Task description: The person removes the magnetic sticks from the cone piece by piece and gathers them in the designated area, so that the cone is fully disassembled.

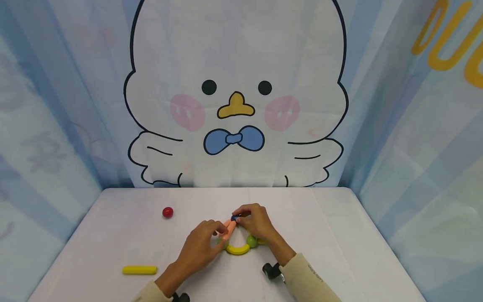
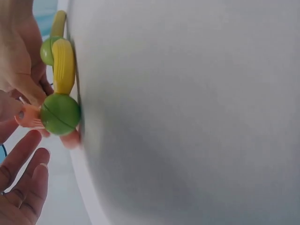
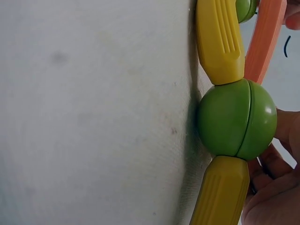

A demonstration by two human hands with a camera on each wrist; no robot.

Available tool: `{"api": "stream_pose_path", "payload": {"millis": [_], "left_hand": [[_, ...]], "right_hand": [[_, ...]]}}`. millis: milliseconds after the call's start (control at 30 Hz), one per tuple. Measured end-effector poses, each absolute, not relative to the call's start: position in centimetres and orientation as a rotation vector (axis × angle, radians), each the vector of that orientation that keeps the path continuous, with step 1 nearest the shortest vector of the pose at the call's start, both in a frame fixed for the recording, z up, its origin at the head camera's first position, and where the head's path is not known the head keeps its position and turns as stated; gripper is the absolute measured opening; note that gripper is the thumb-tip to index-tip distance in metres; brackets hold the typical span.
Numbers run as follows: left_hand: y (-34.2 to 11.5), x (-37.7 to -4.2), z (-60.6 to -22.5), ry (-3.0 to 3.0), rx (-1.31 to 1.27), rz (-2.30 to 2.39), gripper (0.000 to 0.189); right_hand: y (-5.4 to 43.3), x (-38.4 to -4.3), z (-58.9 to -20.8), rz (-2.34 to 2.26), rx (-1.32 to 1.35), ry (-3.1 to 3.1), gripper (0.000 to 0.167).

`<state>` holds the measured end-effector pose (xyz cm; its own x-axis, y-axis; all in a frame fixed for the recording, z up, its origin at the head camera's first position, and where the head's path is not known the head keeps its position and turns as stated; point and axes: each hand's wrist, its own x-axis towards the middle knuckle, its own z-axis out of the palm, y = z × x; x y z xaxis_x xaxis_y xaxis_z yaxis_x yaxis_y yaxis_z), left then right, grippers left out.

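My left hand (image 1: pixel 203 245) holds the orange rods (image 1: pixel 231 230) near their lower end, by a green ball (image 2: pixel 61 115). At the top of those rods is a small dark blue ball (image 1: pixel 234 217), which my right hand (image 1: pixel 256 221) pinches between thumb and fingers. A curved yellow rod (image 1: pixel 237 250) joins the left green ball to a second green ball (image 3: pixel 236 119), under my right wrist. From that second ball another yellow rod (image 3: pixel 224 192) runs on to the right. In the left wrist view, several fingers of my left hand extend free below the orange piece.
A red ball (image 1: pixel 167 212) lies at the back left of the white table (image 1: pixel 320 235). Nearer the front left rests a straight yellow rod (image 1: pixel 139 269). Behind the table hangs a curtain (image 1: pixel 234 50) with a cartoon bird on it.
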<state>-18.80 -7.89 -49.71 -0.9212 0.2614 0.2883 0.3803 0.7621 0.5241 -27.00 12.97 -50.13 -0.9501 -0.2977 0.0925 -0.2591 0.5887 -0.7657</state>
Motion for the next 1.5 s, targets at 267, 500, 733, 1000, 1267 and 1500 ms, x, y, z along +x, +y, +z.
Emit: {"api": "stream_pose_path", "payload": {"millis": [267, 500, 733, 1000, 1267, 1500], "left_hand": [[-8.8, -18.9, -50.1, -2.722, -0.483, -0.838, 0.019], [-8.6, -19.4, -50.3, -2.751, -0.36, -0.89, 0.022], [-8.8, -19.6, -50.3, -2.798, -0.286, -0.892, 0.021], [-9.2, -20.2, -50.3, -2.818, -0.222, -1.075, 0.016], [-10.5, -20.2, -49.9, -2.827, -0.128, -1.234, 0.023], [-12.6, -19.6, -49.0, -2.854, -0.066, -1.259, 0.022]], "right_hand": [[12.9, -27.0, -50.3, -1.303, -0.475, 2.775, 0.017], [12.9, -27.0, -50.3, -1.306, -0.485, 2.778, 0.017], [12.9, -26.9, -50.3, -1.313, -0.466, 2.767, 0.017], [12.9, -26.9, -50.4, -1.312, -0.476, 2.771, 0.017], [13.0, -27.0, -50.5, -1.31, -0.491, 2.778, 0.017], [13.0, -26.9, -50.5, -1.315, -0.485, 2.776, 0.018]]}}
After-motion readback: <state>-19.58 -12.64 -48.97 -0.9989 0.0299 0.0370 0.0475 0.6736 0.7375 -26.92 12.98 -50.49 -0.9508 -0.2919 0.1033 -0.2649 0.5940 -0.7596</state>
